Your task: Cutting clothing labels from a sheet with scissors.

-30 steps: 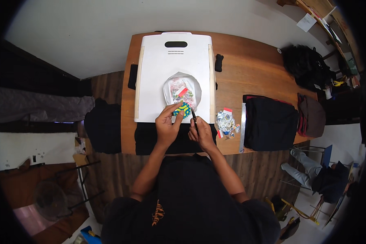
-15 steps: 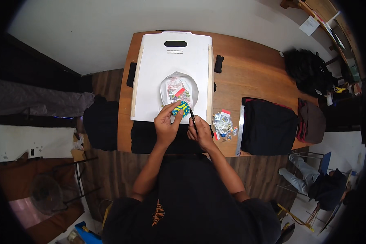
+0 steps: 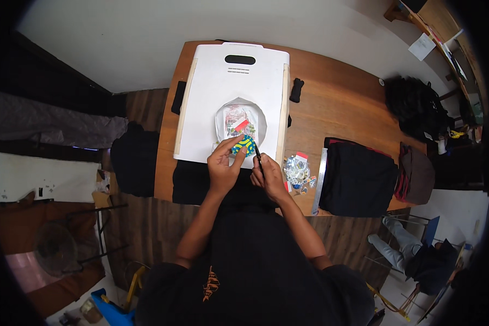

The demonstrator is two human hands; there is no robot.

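Note:
My left hand (image 3: 223, 164) grips a round blue-and-yellow patterned piece (image 3: 245, 145), flat like a sticker, by its left side. In my right hand (image 3: 268, 175) is a slim dark pen-like tool (image 3: 258, 156), its tip at the piece's right edge; its exact kind cannot be made out. Both hands are over the near edge of a white board (image 3: 206, 103) with a handle slot. Just beyond the piece, a round hollow (image 3: 259, 117) in the board holds colourful printed scraps (image 3: 239, 124), partly covered by my left hand and the piece.
Right of the board, a clear bag of small pieces (image 3: 297, 169) lies beside a metal ruler (image 3: 320, 179) and folded black cloth (image 3: 356, 176). A brown folded cloth (image 3: 418, 174) and black backpack (image 3: 415, 108) are farther right. Black cloth (image 3: 193, 182) hangs over the table's front edge.
The view has tilted slightly, shifting the table and surroundings. My hands keep the same hold on the round piece and the dark tool, with barely any movement.

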